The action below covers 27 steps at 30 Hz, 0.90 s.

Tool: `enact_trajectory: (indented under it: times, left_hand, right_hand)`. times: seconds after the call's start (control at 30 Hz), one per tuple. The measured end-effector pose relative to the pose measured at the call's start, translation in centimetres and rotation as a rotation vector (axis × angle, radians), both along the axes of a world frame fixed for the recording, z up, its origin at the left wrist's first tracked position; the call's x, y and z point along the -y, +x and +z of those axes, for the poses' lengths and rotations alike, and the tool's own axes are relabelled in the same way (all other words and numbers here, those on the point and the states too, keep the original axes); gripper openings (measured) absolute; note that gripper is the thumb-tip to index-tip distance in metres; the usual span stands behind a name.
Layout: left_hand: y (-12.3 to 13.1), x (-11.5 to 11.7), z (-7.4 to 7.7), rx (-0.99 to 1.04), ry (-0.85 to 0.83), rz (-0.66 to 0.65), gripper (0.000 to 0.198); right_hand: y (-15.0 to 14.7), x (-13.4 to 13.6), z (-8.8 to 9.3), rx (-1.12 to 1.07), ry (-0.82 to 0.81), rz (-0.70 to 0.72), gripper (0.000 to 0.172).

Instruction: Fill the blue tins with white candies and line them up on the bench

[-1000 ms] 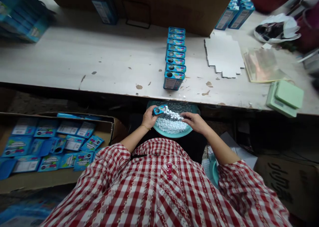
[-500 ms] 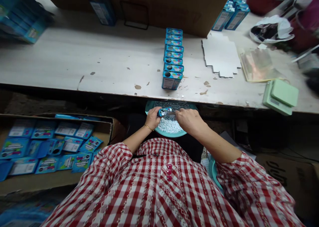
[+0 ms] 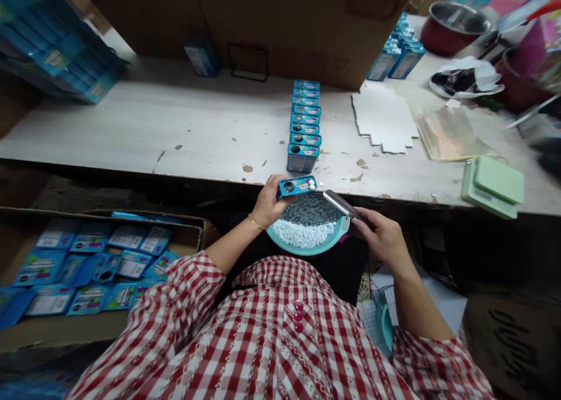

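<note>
My left hand [image 3: 267,204] grips a small blue candy box [image 3: 297,186] above the basin, its printed top with a dark round spot turned up and a few white candies at its right end. In my right hand [image 3: 380,231] is a metal scoop [image 3: 339,203], held by its handle and pointing up to the left, apart from the box. Below both hands sits a turquoise basin [image 3: 302,251] of small white candies [image 3: 302,231]. Its far part lies in the table's shadow.
A row of blue boxes [image 3: 303,157] stands on the white table [image 3: 210,137]. To the right lie flat white card [image 3: 383,119] and a green scale [image 3: 495,183]. At left a carton [image 3: 197,236] holds flat blue boxes. A large cardboard box [image 3: 284,37] stands behind.
My left hand has raised the candy box toward the table edge. My right hand has drawn away to the right and down with the scoop, which now shows clearly.
</note>
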<state>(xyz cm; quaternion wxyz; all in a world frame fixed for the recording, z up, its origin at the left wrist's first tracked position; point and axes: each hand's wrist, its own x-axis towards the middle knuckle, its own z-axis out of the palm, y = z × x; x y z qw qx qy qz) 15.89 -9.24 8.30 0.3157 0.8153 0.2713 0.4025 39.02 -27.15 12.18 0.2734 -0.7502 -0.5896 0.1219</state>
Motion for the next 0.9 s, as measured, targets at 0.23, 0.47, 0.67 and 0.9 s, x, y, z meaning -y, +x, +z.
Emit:
enact_trajectory:
  times: [0.23,0.47,0.67,0.9]
  left_hand:
    - [3.7,-5.4,-2.5,-0.036,-0.161,0.215,0.047]
    - [4.4,-4.0,-2.9,0.054,-0.208,0.238,0.059]
    - [-8.5,-2.6,-5.5,0.056,-0.008,0.7,0.048]
    - [-29.4,0.9,-12.9,-0.662,-0.884,1.272,0.041]
  right_hand:
    - [-0.2,1.6,-3.1,-0.179,-0.05,-0.103,0.036]
    - [-0.8,1.6,-7.0,-0.253,-0.221,-0.079,0.045]
    - [-0.5,-0.1,-10.1,-0.25,-0.374,-0.146,0.06]
    - [-0.8,-1.1,-11.4,-0.199,-0.47,-0.208,0.064]
